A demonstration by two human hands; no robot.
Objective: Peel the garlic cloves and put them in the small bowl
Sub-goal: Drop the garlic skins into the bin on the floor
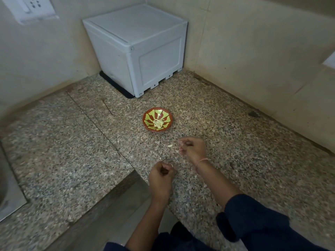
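Note:
A small red bowl (157, 120) with a yellow-green pattern stands on the speckled granite counter (72, 151) and holds several pale peeled garlic cloves (158, 123). One loose clove (170, 145) lies on the counter between the bowl and my hands. My right hand (193, 150) hovers just right of that clove, fingers curled, pinching something small and pale at the fingertips. My left hand (161, 175) is nearer to me, fingers curled, with a small pale piece at its thumb tip; whether it is a clove or skin I cannot tell.
A white plastic box (137, 48) on a black mat sits in the back corner against the tiled walls. A steel sink edge (7, 192) shows at the far left. The counter's front edge (112, 192) steps inward near my left arm. Bits of skin lie around my hands.

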